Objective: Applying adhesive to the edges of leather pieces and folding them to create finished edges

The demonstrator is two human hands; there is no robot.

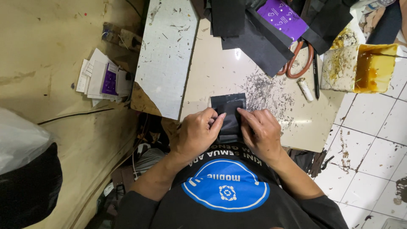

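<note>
A small black rectangular piece of material [228,104] lies at the near edge of a pale work slab [216,72]. My left hand [197,132] pinches its near left side between thumb and fingers. Opposite it, my right hand [260,131] presses and grips the near right side. The lower part of the piece is hidden between my hands. Both hands rest close to my chest over the slab's front edge.
Black fabric strips [250,32] and a purple card [283,18] lie at the far side. Orange-handled scissors [299,61], a black pen [316,76] and a white stub [305,89] sit right, beside a glue-stained tin [364,68]. A grey board [165,55] lies left, papers [101,78] beyond.
</note>
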